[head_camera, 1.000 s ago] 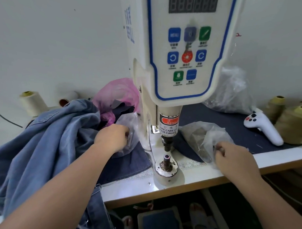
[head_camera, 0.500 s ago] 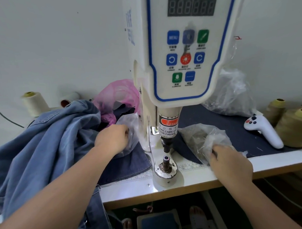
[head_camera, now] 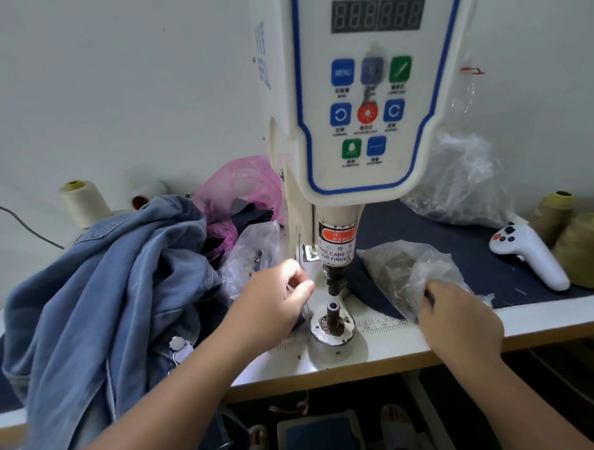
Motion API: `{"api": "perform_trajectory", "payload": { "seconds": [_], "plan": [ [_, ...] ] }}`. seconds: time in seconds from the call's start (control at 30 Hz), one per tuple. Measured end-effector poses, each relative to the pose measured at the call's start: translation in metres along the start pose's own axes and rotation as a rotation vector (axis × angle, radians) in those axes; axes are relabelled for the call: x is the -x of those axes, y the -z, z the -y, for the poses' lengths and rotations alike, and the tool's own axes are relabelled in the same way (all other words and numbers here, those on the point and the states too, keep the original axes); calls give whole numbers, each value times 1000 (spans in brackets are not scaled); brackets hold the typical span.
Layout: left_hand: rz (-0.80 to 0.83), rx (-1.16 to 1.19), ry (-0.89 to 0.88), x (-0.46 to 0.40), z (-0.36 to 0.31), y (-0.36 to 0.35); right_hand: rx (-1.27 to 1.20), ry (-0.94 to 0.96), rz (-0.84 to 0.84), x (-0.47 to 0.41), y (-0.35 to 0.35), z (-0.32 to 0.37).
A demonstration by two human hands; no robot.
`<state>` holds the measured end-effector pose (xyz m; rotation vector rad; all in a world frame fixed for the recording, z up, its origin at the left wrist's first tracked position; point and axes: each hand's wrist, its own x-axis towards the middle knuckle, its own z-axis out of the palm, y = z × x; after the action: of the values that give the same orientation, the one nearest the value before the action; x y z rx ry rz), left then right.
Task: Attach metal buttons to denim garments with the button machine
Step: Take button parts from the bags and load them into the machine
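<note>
Two bare hands work at a white table (head_camera: 427,341) under the tall white button machine (head_camera: 362,98), whose blue-edged control panel fills the upper middle of the view; a heap of blue denim garment (head_camera: 99,289) lies to the left of the left hand (head_camera: 274,299), spilling over the table's front edge, with a round metal button (head_camera: 176,343) showing on the cloth just below and left of that hand's wrist; a dark blue mat (head_camera: 458,253) covers the table behind the right hand (head_camera: 457,317); a large clear plastic bag (head_camera: 462,182) sits far behind that hand against the wall, and a pink plastic bag (head_camera: 244,189) lies behind the left hand; a smaller clear bag (head_camera: 405,271) of small dark pieces lies under the right hand, whose curled fingers grip its crumpled near edge; another clear bag (head_camera: 253,256) lies directly behind the left hand; yellow-green thread cones (head_camera: 582,248) stand far to the right of the right hand, a cream cone (head_camera: 82,202) far behind the denim; a white handheld controller (head_camera: 532,253) lies on the mat to the right of the gripped bag; the machine's punch (head_camera: 336,277) hangs above the lower die (head_camera: 333,319), both between the two hands; the left hand hovers just left of the punch, fingers curled with thumb against fingertips in a narrow pinch; whether anything sits in that pinch I cannot tell, as glare washes it out.
</note>
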<state>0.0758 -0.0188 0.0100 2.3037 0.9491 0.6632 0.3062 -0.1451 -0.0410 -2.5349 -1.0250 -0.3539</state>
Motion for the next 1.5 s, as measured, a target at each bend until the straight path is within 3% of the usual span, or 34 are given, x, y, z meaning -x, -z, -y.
{"api": "perform_trajectory", "payload": {
  "seconds": [0.27,0.6,1.0,1.13,1.33,1.5],
  "plan": [
    [56,170,-1,10,-14,-13,-43,-10,-9,0,0,-1],
    [110,181,-4,14,-24,-10,-56,-15,-20,0,-1,-1],
    [66,195,18,16,-20,-12,-75,-13,30,1,4,-2],
    [28,188,-17,18,-19,-11,-64,12,157,-4,9,-3],
    [18,189,-28,20,-17,-13,-58,34,528,-21,38,-5],
    [6,286,22,19,-17,-14,66,47,615,-25,58,5]
  ]
}}
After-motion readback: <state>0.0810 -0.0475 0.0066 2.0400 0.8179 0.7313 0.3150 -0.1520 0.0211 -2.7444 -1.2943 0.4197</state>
